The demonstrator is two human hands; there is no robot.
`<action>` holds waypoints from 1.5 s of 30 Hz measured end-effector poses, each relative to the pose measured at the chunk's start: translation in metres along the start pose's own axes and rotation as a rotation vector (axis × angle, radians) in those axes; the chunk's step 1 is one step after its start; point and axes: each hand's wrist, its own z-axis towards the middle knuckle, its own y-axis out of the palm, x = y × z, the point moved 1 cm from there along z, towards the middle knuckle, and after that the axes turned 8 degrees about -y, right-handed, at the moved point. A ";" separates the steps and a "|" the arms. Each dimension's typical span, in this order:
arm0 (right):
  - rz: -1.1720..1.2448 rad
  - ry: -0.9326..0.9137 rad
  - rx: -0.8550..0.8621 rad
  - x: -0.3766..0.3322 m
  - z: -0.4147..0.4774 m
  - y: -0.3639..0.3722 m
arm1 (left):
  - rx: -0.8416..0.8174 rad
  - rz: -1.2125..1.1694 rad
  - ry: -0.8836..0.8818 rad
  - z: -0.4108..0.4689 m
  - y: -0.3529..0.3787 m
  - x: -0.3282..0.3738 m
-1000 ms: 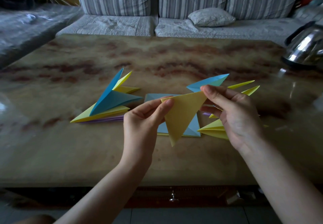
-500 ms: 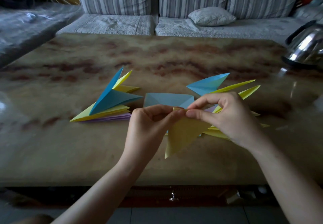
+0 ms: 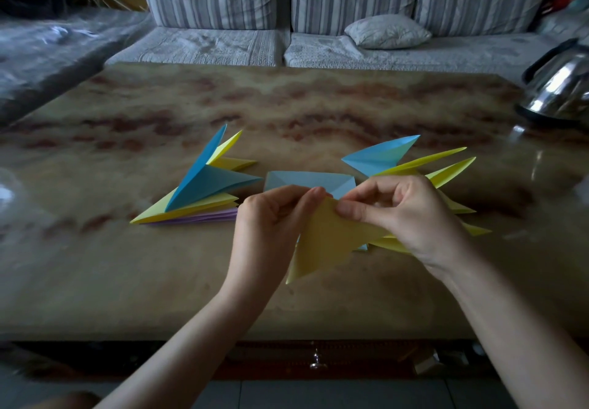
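A folded yellow paper triangle (image 3: pixel 328 243) hangs above the marble table (image 3: pixel 159 281), its point aimed down and to the left. My left hand (image 3: pixel 274 217) pinches its top corner from the left. From the right, my right hand (image 3: pixel 404 214) pinches the same top edge between thumb and forefinger. Both hands meet at the paper's upper tip. Under them a light blue square sheet (image 3: pixel 306 180) lies flat, partly hidden.
A pile of folded blue, yellow and purple paper pieces (image 3: pixel 204 188) lies left of the hands. Another pile of blue and yellow pieces (image 3: pixel 414 166) sits behind my right hand. A steel kettle (image 3: pixel 561 86) stands at the table's right edge. A striped sofa with a cushion (image 3: pixel 387 32) lies beyond.
The yellow paper has been lowered from chest height and both hands have closed together onto its top corner; my right hand moved left and down.
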 end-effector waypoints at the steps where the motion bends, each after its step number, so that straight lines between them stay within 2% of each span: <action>1: 0.018 0.009 0.005 0.000 0.000 0.001 | -0.013 -0.018 -0.021 0.001 0.000 0.000; 10: 0.050 -0.004 0.127 0.002 0.001 0.002 | -0.081 -0.160 -0.219 0.001 -0.002 -0.007; 19: 0.087 -0.003 -0.010 -0.001 0.001 0.001 | -0.130 -0.073 -0.217 -0.001 -0.002 -0.004; 24: -0.015 -0.010 0.028 0.005 0.003 0.003 | -0.162 -0.011 -0.186 -0.002 0.000 -0.004; 28: -0.164 -0.083 0.067 0.010 0.003 0.006 | -0.136 -0.009 -0.194 -0.004 0.002 -0.001; 34: -0.197 -0.066 0.176 0.012 0.003 0.008 | -0.095 0.075 -0.177 -0.002 0.005 -0.003; 38: -0.175 -0.060 0.221 0.011 0.004 0.004 | -0.166 0.107 -0.185 0.000 0.005 -0.004; 45: -0.123 -0.005 0.287 0.012 0.010 -0.002 | -0.337 0.010 -0.205 0.006 -0.003 -0.006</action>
